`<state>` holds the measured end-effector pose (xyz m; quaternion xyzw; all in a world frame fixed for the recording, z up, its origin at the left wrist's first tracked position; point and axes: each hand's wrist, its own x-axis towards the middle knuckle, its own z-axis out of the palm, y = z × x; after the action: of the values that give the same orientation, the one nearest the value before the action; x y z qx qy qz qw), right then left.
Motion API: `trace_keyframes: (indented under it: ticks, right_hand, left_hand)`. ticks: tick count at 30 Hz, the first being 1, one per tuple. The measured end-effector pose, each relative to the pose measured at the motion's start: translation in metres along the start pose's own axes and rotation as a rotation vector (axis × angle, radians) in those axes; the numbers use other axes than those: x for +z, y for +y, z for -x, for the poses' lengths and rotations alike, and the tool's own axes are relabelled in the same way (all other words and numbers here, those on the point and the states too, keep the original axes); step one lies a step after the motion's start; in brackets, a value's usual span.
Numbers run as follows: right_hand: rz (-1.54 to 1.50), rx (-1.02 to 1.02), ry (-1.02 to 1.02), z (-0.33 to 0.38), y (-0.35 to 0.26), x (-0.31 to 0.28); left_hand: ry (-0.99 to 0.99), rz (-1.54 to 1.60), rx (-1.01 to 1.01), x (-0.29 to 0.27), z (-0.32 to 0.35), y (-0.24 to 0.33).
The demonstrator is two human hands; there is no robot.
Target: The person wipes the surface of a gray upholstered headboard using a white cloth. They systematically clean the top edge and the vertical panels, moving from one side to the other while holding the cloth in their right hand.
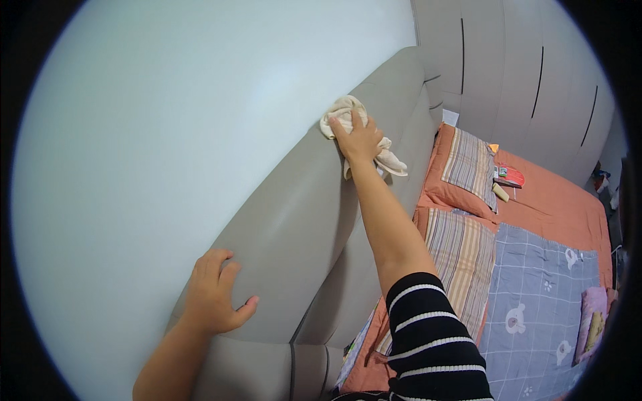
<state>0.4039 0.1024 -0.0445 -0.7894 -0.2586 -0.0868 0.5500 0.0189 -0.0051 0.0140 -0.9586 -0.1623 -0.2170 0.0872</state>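
A grey padded headboard (294, 220) runs slantwise from the lower left to the upper right, against a pale wall. Near its far top edge my right hand (361, 142) presses a cream cloth (346, 110) onto the padding. Part of the cloth bunches ahead of the fingers, and a loose end hangs out beside the wrist. My left hand (217, 294) rests on the headboard's near top edge, fingers spread and bent, holding nothing. A black sleeve with white stripes covers my right upper arm.
Right of the headboard lies a bed with an orange sheet (545, 177), striped pillows (461, 250) and a grey-blue checked blanket (528, 301). Small items, including a red fan-shaped thing (513, 176), lie beside the far pillow. A grey wardrobe (501, 73) stands beyond.
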Motion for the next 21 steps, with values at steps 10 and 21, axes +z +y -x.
trace_keyframes:
  ticks: [10, 21]
  right_hand:
    - [-0.312, -0.758, -0.022, 0.186, -0.03, -0.048]
    - [-0.409, -0.856, 0.03, 0.071, -0.03, -0.06]
  left_hand:
    - [-0.005, -0.09, -0.001, 0.004, 0.004, 0.001]
    - [-0.012, -0.031, -0.016, -0.002, 0.008, -0.004]
